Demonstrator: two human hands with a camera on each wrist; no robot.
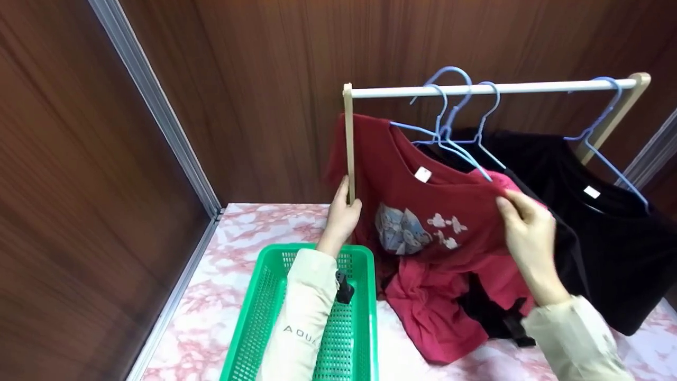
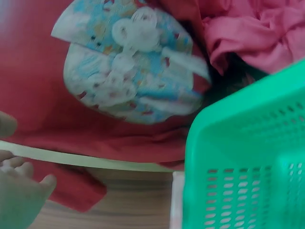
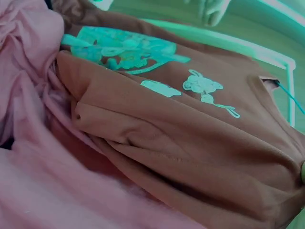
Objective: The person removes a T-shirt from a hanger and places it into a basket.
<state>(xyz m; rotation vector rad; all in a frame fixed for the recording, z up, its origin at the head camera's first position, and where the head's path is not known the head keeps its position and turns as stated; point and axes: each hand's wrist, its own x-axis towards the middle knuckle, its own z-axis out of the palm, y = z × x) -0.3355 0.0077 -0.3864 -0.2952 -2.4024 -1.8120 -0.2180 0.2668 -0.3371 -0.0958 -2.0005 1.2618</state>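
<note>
A dark red T-shirt (image 1: 444, 211) with a cartoon print hangs on a light blue hanger (image 1: 418, 127), at the left end of a small clothes rack (image 1: 391, 93). At its right shoulder my right hand (image 1: 529, 238) pinches the cloth near the hanger's tip, stretching the shirt to the right. My left hand (image 1: 342, 214) holds the rack's left wooden post (image 1: 349, 143), fingers on one side and thumb on the other. In the left wrist view the post (image 2: 95, 160) runs between thumb and fingers. The shirt's print (image 3: 124, 47) also shows in the right wrist view.
A green plastic basket (image 1: 367, 307) stands in front of the rack, under my left forearm. A bright pink garment (image 1: 433, 317) lies bunched below the shirt. Black shirts (image 1: 603, 243) hang to the right on blue hangers. Brown wood panels (image 1: 275, 106) enclose the marbled table (image 1: 195, 307).
</note>
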